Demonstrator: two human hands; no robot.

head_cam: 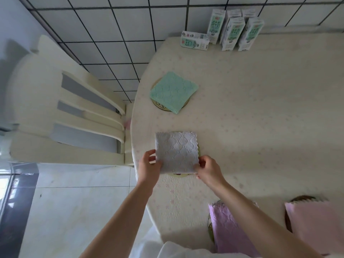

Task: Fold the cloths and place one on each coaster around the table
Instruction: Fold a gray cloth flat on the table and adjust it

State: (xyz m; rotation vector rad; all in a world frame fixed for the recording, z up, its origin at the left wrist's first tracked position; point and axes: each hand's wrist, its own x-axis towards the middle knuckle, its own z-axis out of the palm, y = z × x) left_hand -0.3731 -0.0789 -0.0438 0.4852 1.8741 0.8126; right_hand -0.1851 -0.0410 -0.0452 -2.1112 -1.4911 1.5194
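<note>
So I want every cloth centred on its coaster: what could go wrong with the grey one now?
The grey cloth hides nearly all of its coaster, so it may land off-centre unnoticed. Both the left hand and right hand pinch only its near corners, so letting go unevenly could skew it or loosen the fold.

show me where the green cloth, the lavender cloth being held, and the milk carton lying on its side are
green cloth (174, 91), head view, centre of its folded top face
lavender cloth (176, 150), head view, middle of its patterned surface
milk carton lying on its side (194, 40), head view, middle of its upper panel
</note>
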